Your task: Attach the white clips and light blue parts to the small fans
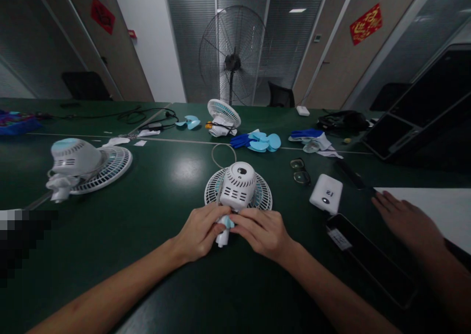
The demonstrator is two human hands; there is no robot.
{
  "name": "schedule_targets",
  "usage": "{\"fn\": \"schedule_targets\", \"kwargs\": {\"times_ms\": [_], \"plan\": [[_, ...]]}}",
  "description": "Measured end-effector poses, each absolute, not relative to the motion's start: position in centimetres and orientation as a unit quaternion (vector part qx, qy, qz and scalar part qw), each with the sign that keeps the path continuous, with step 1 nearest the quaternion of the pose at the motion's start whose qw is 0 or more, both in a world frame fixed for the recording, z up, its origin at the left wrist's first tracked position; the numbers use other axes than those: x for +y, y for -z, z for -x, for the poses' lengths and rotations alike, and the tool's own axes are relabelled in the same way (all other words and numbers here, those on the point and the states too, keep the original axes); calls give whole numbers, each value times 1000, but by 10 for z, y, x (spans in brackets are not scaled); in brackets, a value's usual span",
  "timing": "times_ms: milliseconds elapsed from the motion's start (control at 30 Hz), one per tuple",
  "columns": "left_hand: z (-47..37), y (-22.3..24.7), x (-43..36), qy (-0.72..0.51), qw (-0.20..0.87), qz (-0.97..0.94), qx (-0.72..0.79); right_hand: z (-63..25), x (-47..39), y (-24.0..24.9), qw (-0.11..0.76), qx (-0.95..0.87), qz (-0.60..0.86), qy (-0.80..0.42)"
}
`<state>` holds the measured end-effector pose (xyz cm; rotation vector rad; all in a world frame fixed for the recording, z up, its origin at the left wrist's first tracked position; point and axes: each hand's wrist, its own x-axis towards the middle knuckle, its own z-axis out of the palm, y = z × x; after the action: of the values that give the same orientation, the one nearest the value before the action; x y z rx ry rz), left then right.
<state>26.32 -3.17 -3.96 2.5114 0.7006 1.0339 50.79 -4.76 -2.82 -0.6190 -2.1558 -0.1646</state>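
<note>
A small white electric fan (239,184) lies face down on the green table in front of me, its round grille under the motor housing. My left hand (203,231) is closed around the white neck piece (222,238) at the fan's near end. From the other side, my right hand (263,230) pinches a light-blue knob (226,221) on that neck with thumb and fingers. My fingertips cover part of the joint between neck and housing. A thin pale cord loops out behind the fan.
Another fan (79,165) lies to the left, and a third fan (222,118) sits further back. Blue fan blades (265,141), glasses (300,171), a white box-like device (327,193) and a black tray-like object (371,260) lie around. Another person's hand (408,221) rests at right.
</note>
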Motion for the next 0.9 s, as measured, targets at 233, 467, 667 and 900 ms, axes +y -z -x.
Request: {"fn": "schedule_targets", "kwargs": {"times_ms": [233, 467, 667, 900], "plan": [[-266, 33, -35, -340, 159, -891, 255, -486, -63, 24, 455, -814, 361, 16], [-264, 38, -32, -361, 161, -885, 247, -509, -48, 26, 412, -878, 236, 65], [-266, 32, -34, -343, 152, -894, 247, -494, -56, 24, 447, -840, 305, 34], [-266, 30, -34, -339, 168, -889, 257, -491, -62, 23, 445, -834, 326, 28]]}}
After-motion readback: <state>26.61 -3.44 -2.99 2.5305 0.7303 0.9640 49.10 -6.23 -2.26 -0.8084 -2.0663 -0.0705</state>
